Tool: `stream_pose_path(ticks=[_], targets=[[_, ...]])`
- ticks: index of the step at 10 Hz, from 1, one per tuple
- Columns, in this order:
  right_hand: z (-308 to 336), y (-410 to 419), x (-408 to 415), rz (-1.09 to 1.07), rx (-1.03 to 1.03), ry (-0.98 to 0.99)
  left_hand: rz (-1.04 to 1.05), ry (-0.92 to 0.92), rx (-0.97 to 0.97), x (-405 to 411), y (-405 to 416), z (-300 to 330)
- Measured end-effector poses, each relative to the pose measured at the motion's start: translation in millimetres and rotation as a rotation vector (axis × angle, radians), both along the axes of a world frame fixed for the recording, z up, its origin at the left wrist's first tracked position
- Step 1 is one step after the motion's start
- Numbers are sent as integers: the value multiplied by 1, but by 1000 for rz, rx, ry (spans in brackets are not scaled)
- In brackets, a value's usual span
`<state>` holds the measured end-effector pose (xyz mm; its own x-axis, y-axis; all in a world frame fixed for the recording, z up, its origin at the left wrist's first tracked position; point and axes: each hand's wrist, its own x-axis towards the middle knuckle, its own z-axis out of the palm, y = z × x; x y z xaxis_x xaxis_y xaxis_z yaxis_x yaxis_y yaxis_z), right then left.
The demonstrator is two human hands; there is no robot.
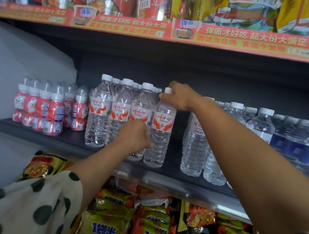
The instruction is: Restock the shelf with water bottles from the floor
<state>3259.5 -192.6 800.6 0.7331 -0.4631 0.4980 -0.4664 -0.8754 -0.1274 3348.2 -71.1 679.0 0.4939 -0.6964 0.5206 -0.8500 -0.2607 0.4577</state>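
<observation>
Right hand (179, 97) pinches neck of water bottle (160, 133) standing at shelf (71, 141) front, left hand (137, 134) curled against its lower body; full, fairly heavy, thin slick plastic likely dents, so neck-plus-base hold looks safest.
</observation>
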Motion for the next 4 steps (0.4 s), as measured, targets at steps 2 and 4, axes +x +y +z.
stream_pose_path(ticks=[2,4], targets=[[-4,12,-11,-73,-120,38,-11,-14,-34,-1,10,5],[-19,49,-44,-145,-229,57,-55,-51,-8,-9,37,8]])
